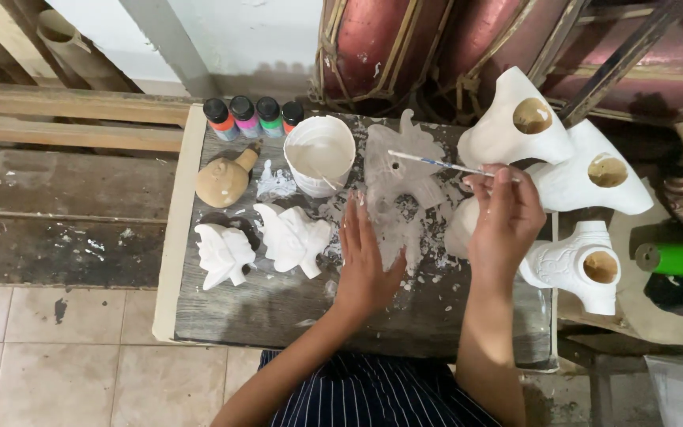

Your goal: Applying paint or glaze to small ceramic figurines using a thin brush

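— Where were the hands?
— The left hand [367,257] lay flat, fingers spread wide, on the paint-smeared tabletop [278,304], just near of a white carved figure [401,170]; the right hand [503,217] pinched a thin paintbrush [436,164], its tip over that figure.
— What crowded around?
— A white paint cup [319,154] stood far-left of the figure; four small paint bottles [253,116] beyond; two white carvings [266,241] and an unpainted wooden piece [223,180] left; three white hollow pieces [571,186] right.
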